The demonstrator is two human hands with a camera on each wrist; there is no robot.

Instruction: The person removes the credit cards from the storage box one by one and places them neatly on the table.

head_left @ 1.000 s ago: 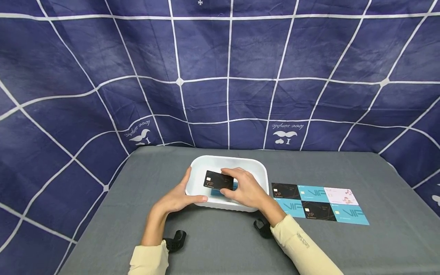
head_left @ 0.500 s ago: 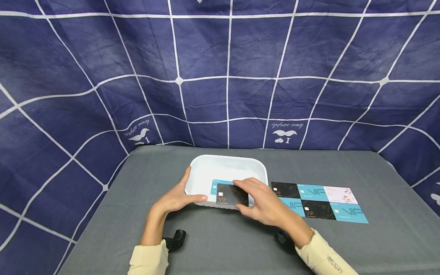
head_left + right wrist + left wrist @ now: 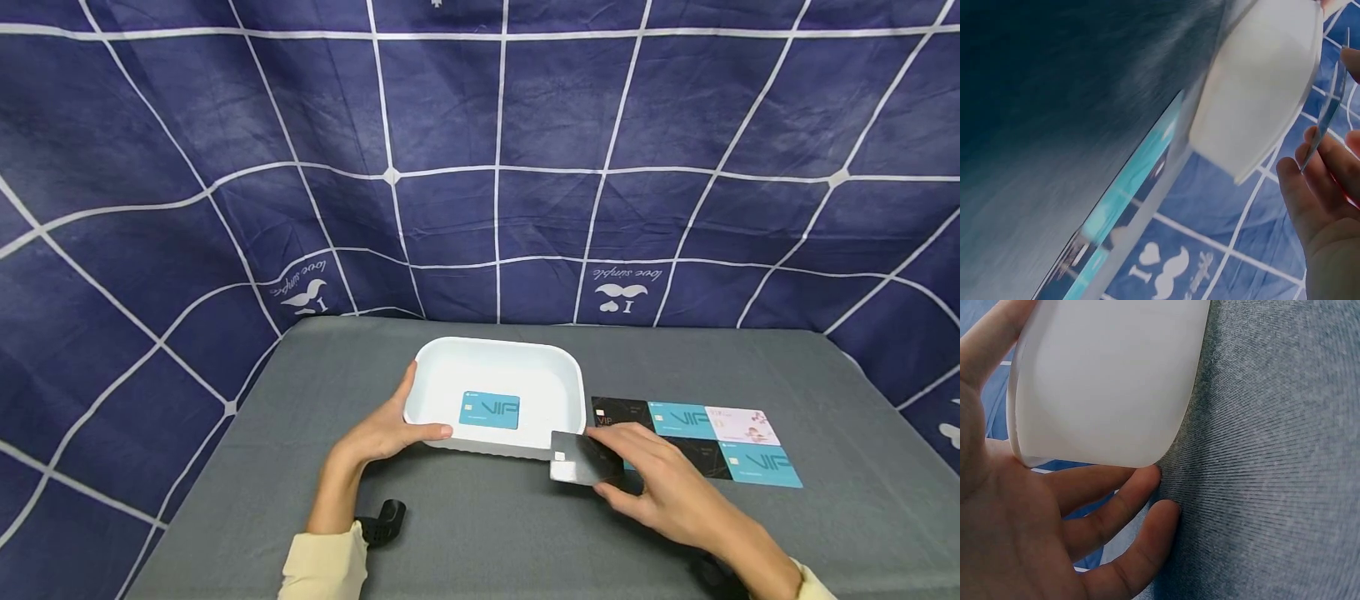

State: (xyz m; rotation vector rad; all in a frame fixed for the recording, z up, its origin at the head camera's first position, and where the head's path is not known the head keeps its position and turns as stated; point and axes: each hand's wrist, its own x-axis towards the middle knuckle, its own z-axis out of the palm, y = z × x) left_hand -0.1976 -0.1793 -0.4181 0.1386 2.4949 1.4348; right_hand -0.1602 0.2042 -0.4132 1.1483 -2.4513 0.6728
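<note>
My left hand (image 3: 382, 429) grips the left end of a white plastic tray (image 3: 450, 375), thumb over its near rim; the left wrist view shows the fingers along the tray's outer wall (image 3: 1104, 381). Inside the tray lies one blue VIP card (image 3: 490, 409). Just off the tray's near right corner, my right hand (image 3: 663, 475) pinches a black card (image 3: 573, 458) between thumb and fingers. The right wrist view catches this held card (image 3: 1329, 112) edge-on, raised above the table. The hand partly covers the laid-out cards behind it.
Right of the tray, cards lie edge to edge in two rows on the grey tablecloth (image 3: 480, 533): black (image 3: 622, 408), blue (image 3: 682, 419) and pink (image 3: 742, 426) behind, black (image 3: 701, 456) and blue (image 3: 763, 463) in front. A blue grid curtain (image 3: 555, 217) hangs behind.
My right hand has carried the black card from over the tray to the right and nearer, uncovering the blue card inside. My left hand has stayed on the tray.
</note>
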